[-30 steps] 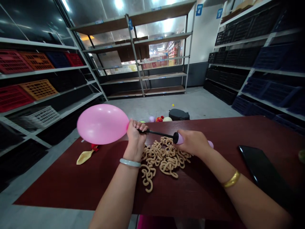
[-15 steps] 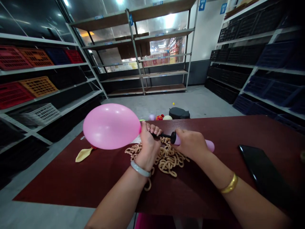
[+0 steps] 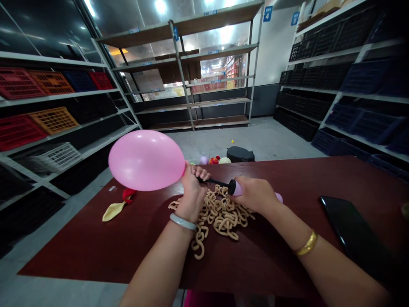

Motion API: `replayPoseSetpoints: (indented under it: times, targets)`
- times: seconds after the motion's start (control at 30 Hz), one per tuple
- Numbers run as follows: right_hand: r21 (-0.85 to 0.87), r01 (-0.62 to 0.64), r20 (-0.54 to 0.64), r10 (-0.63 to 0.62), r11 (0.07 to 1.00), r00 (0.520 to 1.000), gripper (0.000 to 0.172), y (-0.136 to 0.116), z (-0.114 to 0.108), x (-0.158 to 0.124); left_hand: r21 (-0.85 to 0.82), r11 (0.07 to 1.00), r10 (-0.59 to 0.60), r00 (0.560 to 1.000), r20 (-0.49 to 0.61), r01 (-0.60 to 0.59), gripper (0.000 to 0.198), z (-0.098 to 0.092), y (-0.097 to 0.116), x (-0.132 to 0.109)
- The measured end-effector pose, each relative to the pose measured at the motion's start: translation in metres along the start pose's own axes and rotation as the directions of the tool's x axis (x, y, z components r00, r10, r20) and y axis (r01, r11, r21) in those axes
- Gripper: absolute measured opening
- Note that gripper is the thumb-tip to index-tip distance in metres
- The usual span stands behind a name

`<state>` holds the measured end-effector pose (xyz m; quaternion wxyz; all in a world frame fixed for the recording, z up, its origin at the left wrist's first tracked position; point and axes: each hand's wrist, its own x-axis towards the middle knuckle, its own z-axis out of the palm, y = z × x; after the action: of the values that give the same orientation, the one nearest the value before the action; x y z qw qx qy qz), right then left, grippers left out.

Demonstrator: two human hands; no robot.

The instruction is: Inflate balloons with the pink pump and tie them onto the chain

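My left hand is closed round the neck of an inflated pink balloon and the black rod end of a hand pump. My right hand grips the pump's pink barrel, whose far end shows past my palm. The black rod runs between the two hands. Both hands hover over a heap of tan plastic chain links on the dark red table.
A limp yellow balloon and a red one lie at the table's left. A black phone lies at the right. Small balloons and a black bag sit on the floor beyond. Shelving with crates lines both sides.
The pump rod was pushed in as the hands came together, then drawn partly out again. The balloon has grown slightly and risen a little.
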<state>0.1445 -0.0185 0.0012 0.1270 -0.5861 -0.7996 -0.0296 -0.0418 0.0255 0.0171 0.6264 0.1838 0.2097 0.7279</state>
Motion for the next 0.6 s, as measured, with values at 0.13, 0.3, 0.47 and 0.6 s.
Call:
replayPoseSetpoints:
  times: [0.13, 0.3, 0.47, 0.6]
  targets:
    - [-0.053, 0.003, -0.038, -0.005, 0.999, 0.999, 0.043, 0.014, -0.003, 0.001, -0.033, 0.996, 0.079, 0.996, -0.033, -0.08, 0.048, -0.006, 0.037, 0.015]
    - [-0.091, -0.001, -0.111, -0.01, 0.996, 0.994, 0.044, 0.017, -0.013, -0.003, -0.075, 0.989, 0.13, 0.991, 0.027, -0.128, 0.048, 0.002, 0.049, 0.004]
    - [-0.106, -0.026, -0.141, 0.011, 0.994, 0.99, 0.047, 0.01, -0.016, -0.006, -0.096, 0.989, 0.111, 0.994, 0.019, -0.109, 0.047, 0.015, 0.019, -0.014]
    - [-0.089, -0.006, -0.118, -0.004, 0.996, 0.993, 0.047, -0.002, -0.011, -0.008, -0.048, 0.997, 0.065, 0.997, 0.033, -0.064, 0.045, 0.022, -0.019, -0.033]
